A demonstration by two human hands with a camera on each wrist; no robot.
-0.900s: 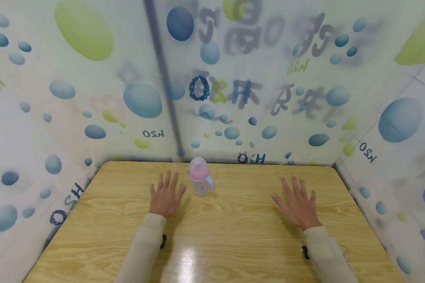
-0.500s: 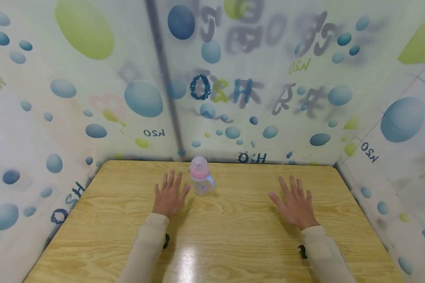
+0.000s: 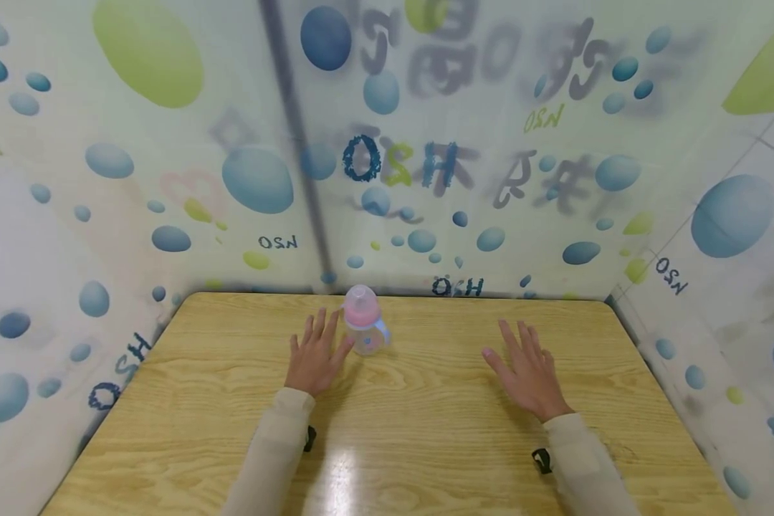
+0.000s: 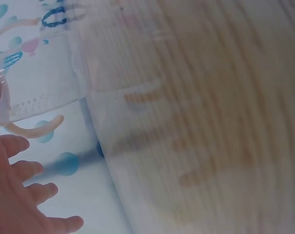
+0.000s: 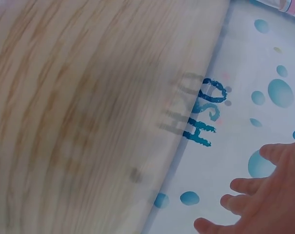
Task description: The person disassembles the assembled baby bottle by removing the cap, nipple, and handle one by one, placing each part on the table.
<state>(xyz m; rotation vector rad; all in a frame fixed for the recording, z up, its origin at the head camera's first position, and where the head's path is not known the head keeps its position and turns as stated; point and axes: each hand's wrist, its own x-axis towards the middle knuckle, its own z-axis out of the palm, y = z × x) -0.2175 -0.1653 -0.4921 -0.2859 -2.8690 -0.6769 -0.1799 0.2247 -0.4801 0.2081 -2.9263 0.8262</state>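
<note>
Left hand [image 3: 314,362] with the fingers extended and spread apart, holding nothing, its thumb beside the lower part of a clear feeding bottle [image 3: 363,324]; whether thumb and bottle touch cannot be told. The right hand [image 3: 529,376], likewise spread and holding nothing, is well apart to the bottle's right. The bottle stands near the far edge of the counter [image 3: 426,416], before the patterned wall [image 3: 529,236], between the hands but much nearer the left. Judged by appearance, it is light, stiff plastic, smooth enough to slip and easily tipped, though probably not fragile; the surest hold would be round the clear body below the pink collar [image 3: 362,317], or by one of the two side handles [image 3: 384,331]. The long axis is vertical, domed cap [image 3: 361,295] uppermost; one handle points rightward.
</note>
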